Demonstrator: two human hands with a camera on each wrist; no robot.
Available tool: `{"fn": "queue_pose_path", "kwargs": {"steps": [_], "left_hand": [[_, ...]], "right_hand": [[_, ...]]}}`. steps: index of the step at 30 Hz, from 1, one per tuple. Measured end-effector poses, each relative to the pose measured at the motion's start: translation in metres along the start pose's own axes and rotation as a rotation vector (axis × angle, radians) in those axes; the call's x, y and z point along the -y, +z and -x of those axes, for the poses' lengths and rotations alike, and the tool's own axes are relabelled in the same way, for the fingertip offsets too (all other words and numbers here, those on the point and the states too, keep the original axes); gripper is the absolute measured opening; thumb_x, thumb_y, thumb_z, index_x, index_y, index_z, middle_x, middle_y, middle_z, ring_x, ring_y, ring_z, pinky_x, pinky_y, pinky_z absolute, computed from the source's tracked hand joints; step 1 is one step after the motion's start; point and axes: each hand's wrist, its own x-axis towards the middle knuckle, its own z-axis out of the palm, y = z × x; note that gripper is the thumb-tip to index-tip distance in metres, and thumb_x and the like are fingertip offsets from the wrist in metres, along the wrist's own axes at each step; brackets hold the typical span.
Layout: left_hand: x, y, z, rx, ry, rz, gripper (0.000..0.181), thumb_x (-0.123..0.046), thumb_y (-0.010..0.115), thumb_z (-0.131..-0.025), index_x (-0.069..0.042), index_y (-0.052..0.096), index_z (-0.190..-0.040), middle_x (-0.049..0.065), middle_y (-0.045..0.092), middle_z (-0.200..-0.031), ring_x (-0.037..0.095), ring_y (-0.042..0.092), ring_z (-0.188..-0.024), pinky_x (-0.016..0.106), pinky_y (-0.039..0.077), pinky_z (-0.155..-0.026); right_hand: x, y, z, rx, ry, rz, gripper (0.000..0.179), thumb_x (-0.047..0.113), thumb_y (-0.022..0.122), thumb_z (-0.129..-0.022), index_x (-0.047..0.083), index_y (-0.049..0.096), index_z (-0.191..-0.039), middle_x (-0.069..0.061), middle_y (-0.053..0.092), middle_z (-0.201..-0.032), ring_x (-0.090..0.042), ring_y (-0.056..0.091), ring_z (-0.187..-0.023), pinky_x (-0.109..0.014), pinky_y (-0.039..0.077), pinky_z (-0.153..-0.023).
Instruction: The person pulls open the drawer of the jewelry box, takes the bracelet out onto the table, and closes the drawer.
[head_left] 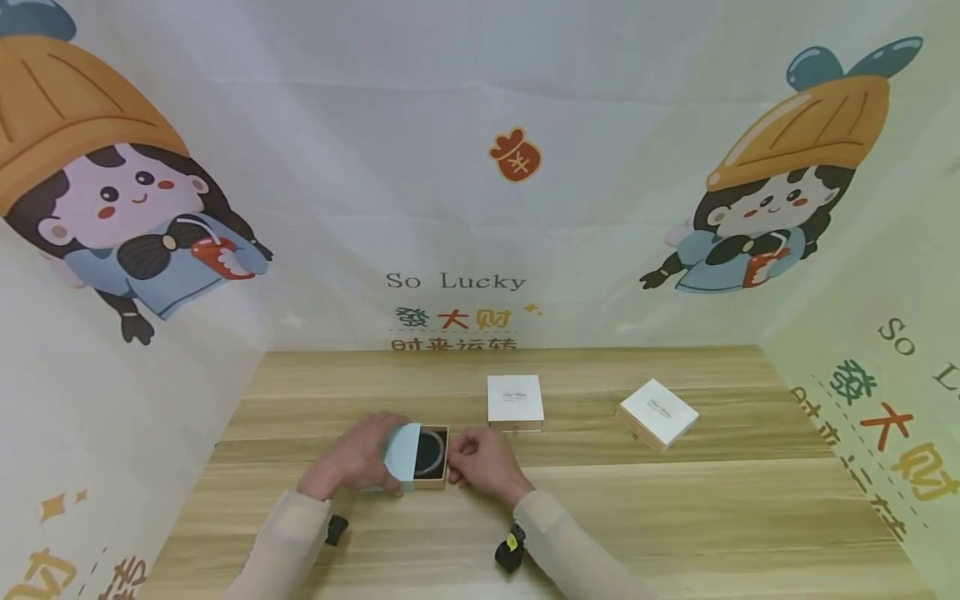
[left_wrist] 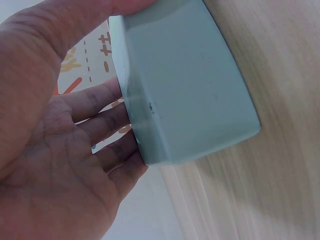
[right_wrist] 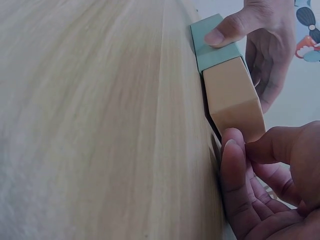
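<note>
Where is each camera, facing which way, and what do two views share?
Head: on the head, forward and down at the table; left hand, right hand, sleeves show.
Left wrist: worn there, facing the mint box cover; left hand shows.
Right wrist: worn there, facing the tan drawer; both hands show.
Head and right wrist share the drawer and hands.
</note>
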Motion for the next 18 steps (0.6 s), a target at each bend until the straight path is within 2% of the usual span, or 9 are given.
{"fn": "queue_pose_path", "kwargs": {"steps": [18], "left_hand": [[0.0005,0.0001,0.0000,0.004,-0.029,0.000,0.101,-0.018,0.099,-0.050,-0.010,0.056,-0.141,0.009,0.062,-0.132,0.027,0.057,-0.114,0.050,0.054,-0.096]], "right_hand": [[-0.0019,-0.0072,0.0047,-0.003,0.018,-0.017,0.006,-0.002,0.064,-0.093,-0.001,0.066,-0.087,-0.011,0.071,-0.072,-0.013,0.067,-0.057,-0.028,0.059,-0.053]]}}
